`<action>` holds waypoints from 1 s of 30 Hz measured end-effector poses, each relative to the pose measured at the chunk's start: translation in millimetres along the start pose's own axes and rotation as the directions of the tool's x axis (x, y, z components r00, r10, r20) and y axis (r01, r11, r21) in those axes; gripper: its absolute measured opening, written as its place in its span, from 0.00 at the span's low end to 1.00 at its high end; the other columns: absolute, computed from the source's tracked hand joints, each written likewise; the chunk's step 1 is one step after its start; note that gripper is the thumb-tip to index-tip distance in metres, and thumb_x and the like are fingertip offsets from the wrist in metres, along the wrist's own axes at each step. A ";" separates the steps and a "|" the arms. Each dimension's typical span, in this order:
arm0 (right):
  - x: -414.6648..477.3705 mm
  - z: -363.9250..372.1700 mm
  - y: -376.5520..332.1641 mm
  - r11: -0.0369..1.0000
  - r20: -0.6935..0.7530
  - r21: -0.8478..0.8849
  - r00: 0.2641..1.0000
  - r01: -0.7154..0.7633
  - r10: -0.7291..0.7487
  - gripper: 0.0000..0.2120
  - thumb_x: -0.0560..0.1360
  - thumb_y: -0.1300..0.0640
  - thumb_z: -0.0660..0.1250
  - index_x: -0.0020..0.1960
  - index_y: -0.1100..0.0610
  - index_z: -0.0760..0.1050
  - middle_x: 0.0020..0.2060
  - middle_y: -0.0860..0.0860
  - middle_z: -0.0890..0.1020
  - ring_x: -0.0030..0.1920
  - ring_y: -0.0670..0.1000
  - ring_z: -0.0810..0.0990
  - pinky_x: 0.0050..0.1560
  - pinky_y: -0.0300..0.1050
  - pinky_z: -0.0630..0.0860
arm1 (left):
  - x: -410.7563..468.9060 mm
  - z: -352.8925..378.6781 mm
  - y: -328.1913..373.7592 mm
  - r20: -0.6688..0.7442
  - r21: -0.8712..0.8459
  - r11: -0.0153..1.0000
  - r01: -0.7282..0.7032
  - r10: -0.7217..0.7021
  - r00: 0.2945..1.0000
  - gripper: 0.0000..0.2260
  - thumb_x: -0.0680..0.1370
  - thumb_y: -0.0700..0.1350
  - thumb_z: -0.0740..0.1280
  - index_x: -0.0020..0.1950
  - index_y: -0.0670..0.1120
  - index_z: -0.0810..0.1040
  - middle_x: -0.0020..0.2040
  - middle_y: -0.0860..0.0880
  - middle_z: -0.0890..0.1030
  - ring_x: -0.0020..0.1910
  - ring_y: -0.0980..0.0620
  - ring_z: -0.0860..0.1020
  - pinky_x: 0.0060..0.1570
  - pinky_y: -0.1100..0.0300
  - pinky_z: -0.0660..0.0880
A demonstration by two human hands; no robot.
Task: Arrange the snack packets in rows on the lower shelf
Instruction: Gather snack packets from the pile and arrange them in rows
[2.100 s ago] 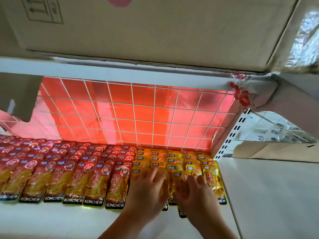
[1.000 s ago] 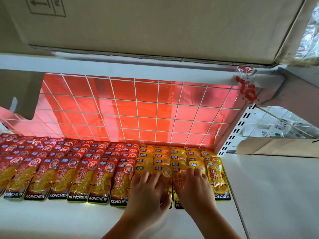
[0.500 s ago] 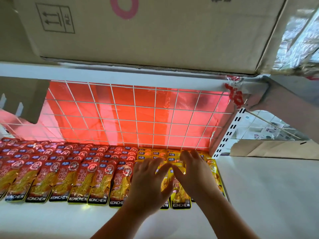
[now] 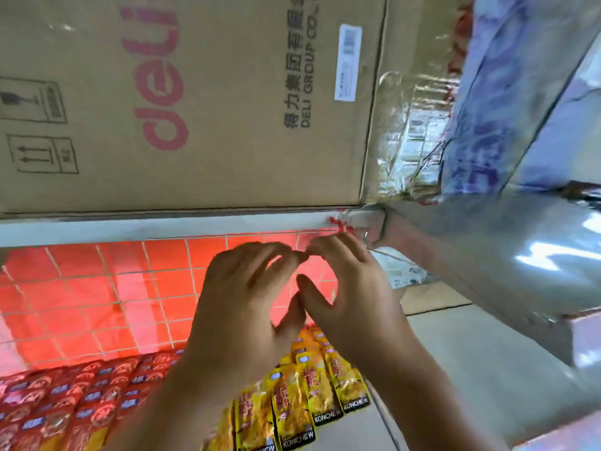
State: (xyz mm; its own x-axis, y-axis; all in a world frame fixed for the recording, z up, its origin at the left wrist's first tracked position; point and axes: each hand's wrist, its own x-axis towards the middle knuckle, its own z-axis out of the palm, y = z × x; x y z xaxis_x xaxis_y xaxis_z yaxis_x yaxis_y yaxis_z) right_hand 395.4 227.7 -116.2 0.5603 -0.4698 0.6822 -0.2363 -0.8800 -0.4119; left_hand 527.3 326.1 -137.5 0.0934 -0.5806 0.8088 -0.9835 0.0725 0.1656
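Both grips are empty: left hand point(image 4: 240, 307) and right hand point(image 4: 351, 297) hover, fingers loosely spread, tips meeting. Below them, the packets point(image 4: 292, 405) lie in rows on the shelf point(image 4: 351, 434).

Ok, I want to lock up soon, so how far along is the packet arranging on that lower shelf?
Red foil snack packets lie in overlapping rows on the left, with yellow foil snack packets in rows beside them. Both look done. Nothing is in hand: the left hand and right hand hover above the packets, fingers loosely curled, fingertips touching. Probably only final straightening is left; no loose packets show.
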 end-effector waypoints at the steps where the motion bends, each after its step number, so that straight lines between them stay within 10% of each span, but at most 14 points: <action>1: 1.2 -14.0 -5.8 1.000 -0.031 -0.010 1.000 0.002 -0.002 0.16 0.72 0.50 0.64 0.59 0.51 0.77 0.53 0.44 0.77 0.56 0.49 0.77 0.57 0.46 0.74 | 10.3 -4.6 7.6 -0.037 -0.018 0.999 -0.047 0.047 0.998 0.18 0.73 0.46 0.68 0.63 0.47 0.82 0.59 0.52 0.81 0.59 0.46 0.79 0.59 0.46 0.74; 8: -5.8 -110.5 -25.2 0.994 -0.204 -0.112 0.979 -0.004 -0.019 0.18 0.71 0.51 0.67 0.61 0.50 0.77 0.54 0.43 0.78 0.56 0.48 0.78 0.57 0.45 0.75 | 72.4 -16.0 60.9 -0.164 -0.170 0.944 -0.282 0.255 0.953 0.15 0.76 0.45 0.68 0.61 0.41 0.83 0.57 0.47 0.83 0.57 0.42 0.79 0.58 0.47 0.75; 16: -36.2 -220.5 26.8 0.944 -0.254 -0.310 0.967 -0.110 0.030 0.16 0.73 0.49 0.69 0.60 0.42 0.75 0.51 0.34 0.75 0.51 0.32 0.73 0.50 0.23 0.66 | 136.1 7.1 145.5 0.075 -0.523 0.818 -0.238 0.323 0.943 0.18 0.74 0.55 0.65 0.63 0.55 0.80 0.58 0.62 0.81 0.60 0.58 0.79 0.61 0.61 0.72; 30: -93.1 -471.7 156.7 0.871 -0.094 -0.473 0.991 -0.132 0.099 0.16 0.71 0.39 0.62 0.57 0.40 0.74 0.49 0.39 0.78 0.49 0.41 0.77 0.50 0.47 0.76 | 253.9 88.6 371.8 0.491 -0.184 0.870 -0.458 0.485 0.724 0.14 0.80 0.60 0.67 0.66 0.64 0.76 0.56 0.65 0.78 0.53 0.64 0.77 0.49 0.70 0.72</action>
State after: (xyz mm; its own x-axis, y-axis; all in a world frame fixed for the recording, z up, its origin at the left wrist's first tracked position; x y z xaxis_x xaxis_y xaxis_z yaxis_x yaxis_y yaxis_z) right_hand -68.3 100.6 40.7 0.4575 -0.5589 0.6916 -0.6553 -0.7376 -0.1626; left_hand 171.6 133.8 79.4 -0.4852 -0.7832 0.3888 -0.8698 0.4778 -0.1229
